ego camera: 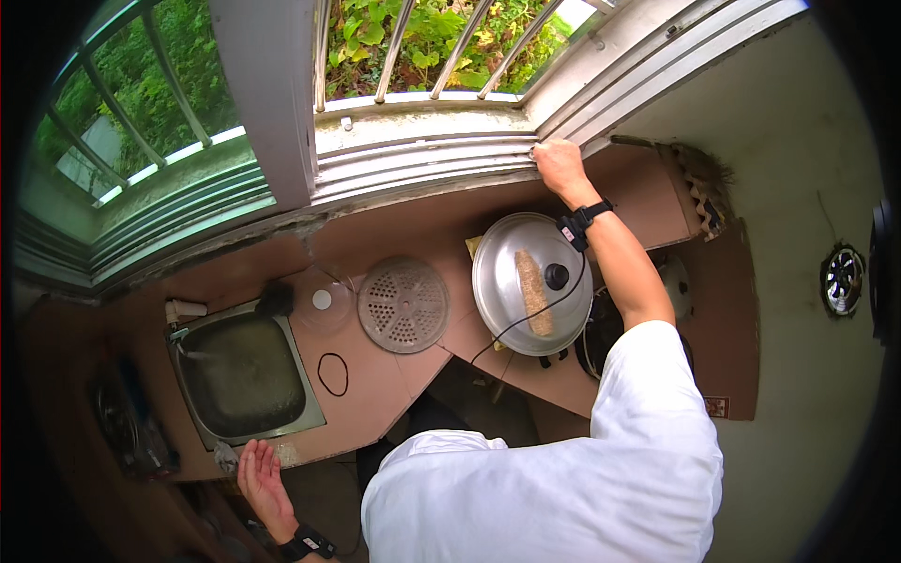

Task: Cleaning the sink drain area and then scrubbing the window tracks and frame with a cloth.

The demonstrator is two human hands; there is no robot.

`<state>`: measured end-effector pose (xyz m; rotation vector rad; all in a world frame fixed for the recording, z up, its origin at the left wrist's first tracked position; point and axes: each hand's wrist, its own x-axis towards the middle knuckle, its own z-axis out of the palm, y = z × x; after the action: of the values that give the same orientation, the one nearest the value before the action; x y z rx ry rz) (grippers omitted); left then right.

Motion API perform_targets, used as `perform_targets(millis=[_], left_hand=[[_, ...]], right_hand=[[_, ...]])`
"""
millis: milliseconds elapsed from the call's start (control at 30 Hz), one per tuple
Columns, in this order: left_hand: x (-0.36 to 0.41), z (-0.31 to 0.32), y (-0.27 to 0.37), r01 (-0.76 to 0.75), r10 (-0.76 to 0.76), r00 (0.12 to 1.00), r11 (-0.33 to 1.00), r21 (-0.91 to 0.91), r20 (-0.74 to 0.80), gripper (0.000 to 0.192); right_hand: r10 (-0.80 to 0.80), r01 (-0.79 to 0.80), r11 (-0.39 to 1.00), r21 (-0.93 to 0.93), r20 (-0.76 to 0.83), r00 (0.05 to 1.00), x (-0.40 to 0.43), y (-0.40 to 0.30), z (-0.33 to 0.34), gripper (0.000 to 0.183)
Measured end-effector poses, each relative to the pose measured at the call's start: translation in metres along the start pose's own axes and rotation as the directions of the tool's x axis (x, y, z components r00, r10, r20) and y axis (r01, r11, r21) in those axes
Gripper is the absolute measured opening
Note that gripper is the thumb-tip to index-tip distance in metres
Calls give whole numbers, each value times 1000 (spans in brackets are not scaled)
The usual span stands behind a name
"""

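My right hand (pixel 559 165) is curled into a fist at the lower right corner of the window, against the metal window track (pixel 436 151). Whether anything is inside that fist cannot be made out. Below the right forearm sits a large domed metal lid (pixel 503 281) with a black knob (pixel 556 276). Across the lid lies a long tan fibrous piece, perhaps loofah (pixel 533 292). My left hand (pixel 264 485) is held palm up with nothing in it, by the counter's front edge. Close to its fingertips is a crumpled grey cloth or wrapper (pixel 226 456).
Water runs from a tap (pixel 179 336) into the metal sink (pixel 243 376). On the pink tiled counter (pixel 366 394) lie a perforated round steamer plate (pixel 403 304), a clear lid (pixel 322 301) and a black loop (pixel 333 374). Metal bars (pixel 394 53) cross the window; a black cable (pixel 521 321) hangs from my right wrist.
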<state>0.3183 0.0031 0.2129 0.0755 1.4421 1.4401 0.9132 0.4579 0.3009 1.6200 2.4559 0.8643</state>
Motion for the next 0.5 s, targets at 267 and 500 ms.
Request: perform_targets(millis=[267,500], left_hand=[[28,24,-9,78,-79,995,997,25,67,34],[41,13,-11,89,-89,994,996,-4,56,33]], right_hand=[[266,-259,944,203,-8,964,9,-6,21,17],[388,-378,864,334,37,921,21,-44,4,16]])
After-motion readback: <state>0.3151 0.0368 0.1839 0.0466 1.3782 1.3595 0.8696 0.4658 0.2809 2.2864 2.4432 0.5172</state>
